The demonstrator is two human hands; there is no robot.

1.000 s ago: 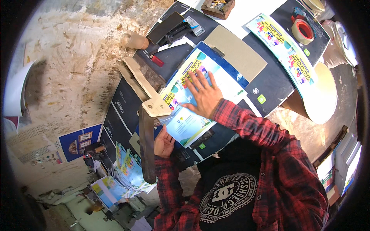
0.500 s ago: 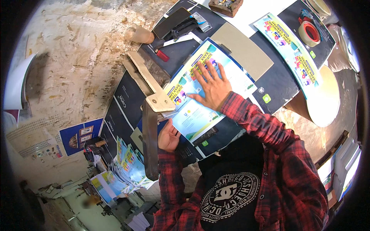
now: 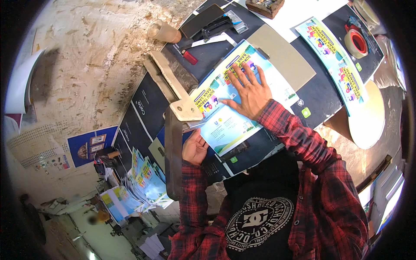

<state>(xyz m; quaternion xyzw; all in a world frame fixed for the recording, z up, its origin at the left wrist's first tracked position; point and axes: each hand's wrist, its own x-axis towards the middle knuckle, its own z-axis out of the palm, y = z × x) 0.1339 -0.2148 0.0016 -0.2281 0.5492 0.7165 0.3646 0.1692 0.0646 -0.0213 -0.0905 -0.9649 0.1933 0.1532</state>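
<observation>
A printed sheet (image 3: 225, 133) in yellow and light blue lies on the dark board of a lever paper cutter. My right hand (image 3: 252, 96) rests flat on it, fingers spread. The cutter's beige metal arm (image 3: 185, 108) crosses the sheet's left edge, and its long brown handle (image 3: 174, 156) points down toward me. Beside that handle, at the sheet's near left corner, is my left hand (image 3: 196, 148), palm up. Its fingers are loosely bent and apart from the thumb, with the tips partly hidden; I see nothing held in it.
Grey cardboard (image 3: 284, 58) lies beyond the sheet. A red-handled knife (image 3: 189, 57), a dark phone (image 3: 202, 21) and a plastic cup (image 3: 164, 32) stand far left. On the right are another printed strip (image 3: 333, 60) and a tape roll (image 3: 356, 43). Cut sheets (image 3: 145, 177) pile up lower left.
The whole view has shifted a little, so everything appears slightly farther right. Both hands, the sheet and the cutter keep nearly the same places relative to one another.
</observation>
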